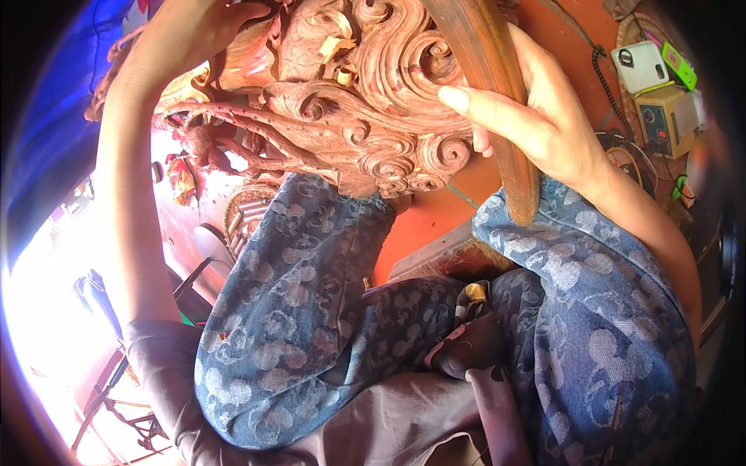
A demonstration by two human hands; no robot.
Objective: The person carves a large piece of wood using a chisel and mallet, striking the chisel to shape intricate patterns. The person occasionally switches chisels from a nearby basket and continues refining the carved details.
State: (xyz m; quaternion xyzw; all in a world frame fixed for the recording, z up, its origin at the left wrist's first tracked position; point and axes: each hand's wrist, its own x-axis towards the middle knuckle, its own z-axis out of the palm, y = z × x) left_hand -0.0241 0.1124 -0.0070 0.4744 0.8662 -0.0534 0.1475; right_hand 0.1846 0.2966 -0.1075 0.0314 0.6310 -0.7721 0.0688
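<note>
A large reddish-brown wood carving (365,101), cut into deep scrolls and twisting branches, fills the upper middle in front of my knees. Pale wood shavings (336,48) lie on its surface. My right hand (536,116) is wrapped round a long, curved, tapering wooden stick (497,70); the thumb lies across its front and the narrow end points down toward my right knee. At the top edge, over the carving's left part, my left hand (206,23) has its fingers bent together. The frame edge cuts them off, and what they hold is hidden.
To the left, a round basket (247,213) contains several cylindrical tools. A wooden block (458,252) rests on the orange floor between my legs. On the right stand a white phone (641,66), a beige control box (667,120) and a coiled black cord (610,89). Blue sheeting (58,116) hangs far left.
</note>
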